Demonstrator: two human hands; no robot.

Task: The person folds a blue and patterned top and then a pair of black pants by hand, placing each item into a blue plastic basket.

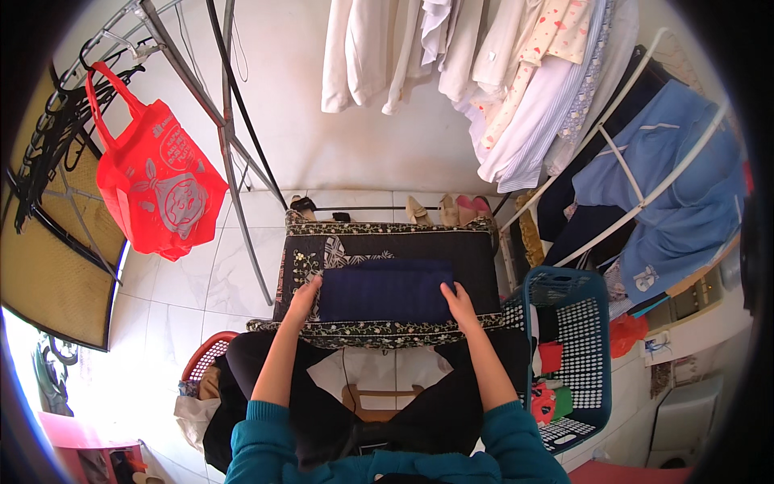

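A folded dark blue cloth [386, 293] lies flat on a low table or board covered with a black, flower-patterned cloth [471, 254], across my knees' far side. At the cloth's left edge is my left hand [307, 296], thumb on top and fingers along the side. My right hand [458, 302] grips the right edge in the same way, thumb over the fabric. Part of a grey-and-white leaf pattern [335, 251] shows behind the blue cloth's far left corner. The fingers beneath the edges are partly hidden.
A teal plastic basket [598, 363] with folded clothes stands at right, a red basket [208, 351] with cloths at left. Shoes [417, 210] line the wall. White clothes [459, 54] hang beyond; a red bag [163, 181] and black hangers [48, 133] hang from a metal rack at left.
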